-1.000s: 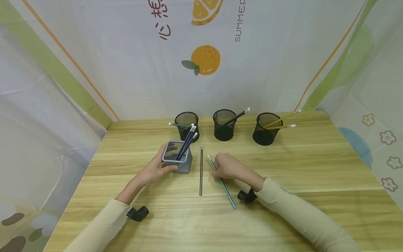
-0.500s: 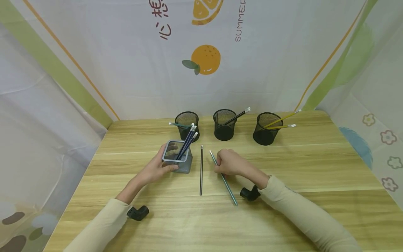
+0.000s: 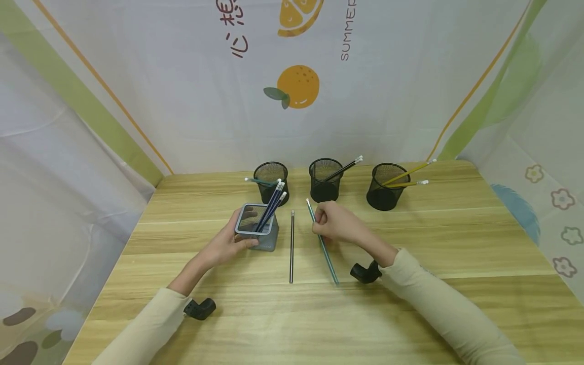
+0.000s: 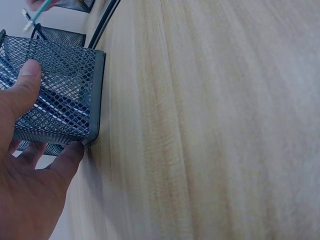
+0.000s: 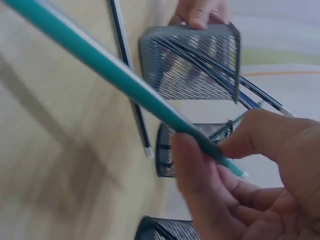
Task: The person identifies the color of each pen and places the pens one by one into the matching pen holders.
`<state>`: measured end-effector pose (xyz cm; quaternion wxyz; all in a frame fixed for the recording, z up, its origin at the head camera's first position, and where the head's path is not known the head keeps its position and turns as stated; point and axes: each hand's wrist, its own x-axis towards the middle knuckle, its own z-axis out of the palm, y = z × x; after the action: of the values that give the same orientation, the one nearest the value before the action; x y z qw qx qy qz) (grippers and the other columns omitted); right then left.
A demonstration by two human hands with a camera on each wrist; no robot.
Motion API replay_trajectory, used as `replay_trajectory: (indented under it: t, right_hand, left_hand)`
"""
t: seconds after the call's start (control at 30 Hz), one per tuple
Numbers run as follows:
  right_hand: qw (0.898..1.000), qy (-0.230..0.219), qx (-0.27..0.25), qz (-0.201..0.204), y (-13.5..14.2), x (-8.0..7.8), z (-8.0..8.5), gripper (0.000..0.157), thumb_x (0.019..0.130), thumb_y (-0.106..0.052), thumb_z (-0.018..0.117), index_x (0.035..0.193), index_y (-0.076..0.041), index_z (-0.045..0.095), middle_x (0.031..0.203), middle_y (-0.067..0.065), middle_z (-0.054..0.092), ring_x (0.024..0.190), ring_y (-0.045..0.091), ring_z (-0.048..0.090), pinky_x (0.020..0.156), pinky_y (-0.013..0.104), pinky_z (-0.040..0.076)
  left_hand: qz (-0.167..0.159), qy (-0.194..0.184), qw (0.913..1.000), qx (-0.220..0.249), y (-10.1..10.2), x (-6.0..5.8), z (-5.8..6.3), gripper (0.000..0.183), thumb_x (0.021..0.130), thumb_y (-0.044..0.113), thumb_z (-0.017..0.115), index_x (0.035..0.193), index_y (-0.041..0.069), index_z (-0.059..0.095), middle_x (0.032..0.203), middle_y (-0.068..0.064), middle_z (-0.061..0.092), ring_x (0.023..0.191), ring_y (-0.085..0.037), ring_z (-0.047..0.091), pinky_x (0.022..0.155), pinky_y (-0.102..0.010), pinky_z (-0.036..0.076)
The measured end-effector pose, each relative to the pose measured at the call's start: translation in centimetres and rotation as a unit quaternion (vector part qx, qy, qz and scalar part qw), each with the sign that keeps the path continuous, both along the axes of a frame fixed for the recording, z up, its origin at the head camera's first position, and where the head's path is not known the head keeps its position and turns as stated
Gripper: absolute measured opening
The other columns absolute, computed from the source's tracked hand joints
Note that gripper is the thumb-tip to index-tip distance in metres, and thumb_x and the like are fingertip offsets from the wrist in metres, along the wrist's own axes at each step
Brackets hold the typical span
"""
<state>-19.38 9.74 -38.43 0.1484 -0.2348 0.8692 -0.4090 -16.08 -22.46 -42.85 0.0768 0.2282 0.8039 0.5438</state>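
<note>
My left hand grips a grey square mesh pencil holder from its left side, thumb at the front. Several dark blue pencils lean out of it toward the upper right. Between thumb and fingers, my right hand pinches a green pencil near its white-tipped end. In the right wrist view the green pencil runs slantwise, raised over the table, with its shadow on the wood. A black pencil lies on the table between the two hands.
Three round black mesh cups stand along the back: the left cup with green pencils, the middle cup with black ones, the right cup with yellow ones. A printed curtain hangs behind the wooden table.
My right hand has lifted the green pencil off the table and moved it away from me, toward the back cups. The left hand and the square holder have stayed put.
</note>
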Motion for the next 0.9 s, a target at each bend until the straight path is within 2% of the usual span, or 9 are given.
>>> replay_trajectory:
  t: [0.17,0.33,0.5,0.7,0.77,0.9]
  right_hand:
    - [0.996,0.019,-0.082,-0.02,0.2,-1.0,1.2,0.004,0.091,0.001,0.06,0.094,0.002,0.057,0.078,0.011,0.065,0.06,0.03,0.07,0.06,0.047,0.062]
    - [0.985,0.067,-0.154,-0.032,0.3,-1.8,2.4,0.004,0.095,0.002,0.061,0.097,0.004,0.058,0.083,0.014,0.064,0.064,0.025,0.069,0.06,0.038,0.063]
    - [0.966,0.098,-0.232,-0.05,0.1,-2.5,3.1,0.006,0.097,0.004,0.061,0.101,0.006,0.056,0.088,0.018,0.062,0.072,0.031,0.068,0.063,0.037,0.063]
    - [0.939,0.169,-0.294,-0.064,-0.5,-2.8,3.8,0.007,0.097,0.01,0.058,0.103,0.013,0.057,0.091,0.026,0.06,0.072,0.039,0.066,0.062,0.033,0.062]
    - [0.929,0.189,-0.311,-0.065,-0.8,-2.4,4.6,0.007,0.097,0.012,0.056,0.103,0.015,0.056,0.091,0.031,0.06,0.07,0.035,0.066,0.063,0.032,0.062]
    - [0.914,0.225,-0.332,-0.069,-1.4,-1.4,6.1,0.006,0.096,0.015,0.054,0.101,0.018,0.054,0.092,0.037,0.059,0.07,0.017,0.066,0.065,0.029,0.061]
  left_hand:
    - [0.0,-0.003,1.0,0.001,0.0,0.0,0.0,0.082,0.091,-0.008,0.07,0.156,-0.001,0.019,0.148,-0.031,0.042,0.136,-0.045,0.041,0.109,-0.057,0.039]
    - [0.001,-0.005,1.0,-0.002,0.0,0.0,0.0,0.083,0.091,-0.007,0.07,0.156,-0.002,0.019,0.148,-0.03,0.042,0.136,-0.045,0.041,0.108,-0.056,0.04]
    - [0.002,-0.008,1.0,-0.001,0.0,0.1,0.1,0.083,0.091,-0.008,0.07,0.156,0.0,0.019,0.149,-0.03,0.041,0.137,-0.044,0.041,0.108,-0.055,0.041]
    - [-0.002,-0.013,0.9999,0.004,-0.1,0.0,0.1,0.084,0.091,-0.008,0.07,0.157,0.002,0.019,0.15,-0.029,0.04,0.138,-0.043,0.04,0.108,-0.054,0.041]
    - [-0.002,-0.014,0.9999,0.004,-0.1,0.1,0.1,0.085,0.091,-0.008,0.07,0.157,0.002,0.018,0.15,-0.029,0.04,0.138,-0.043,0.041,0.109,-0.054,0.041]
    - [-0.002,-0.014,0.9999,0.001,0.0,0.1,0.2,0.085,0.091,-0.007,0.071,0.157,0.002,0.019,0.15,-0.029,0.039,0.137,-0.042,0.041,0.109,-0.056,0.04]
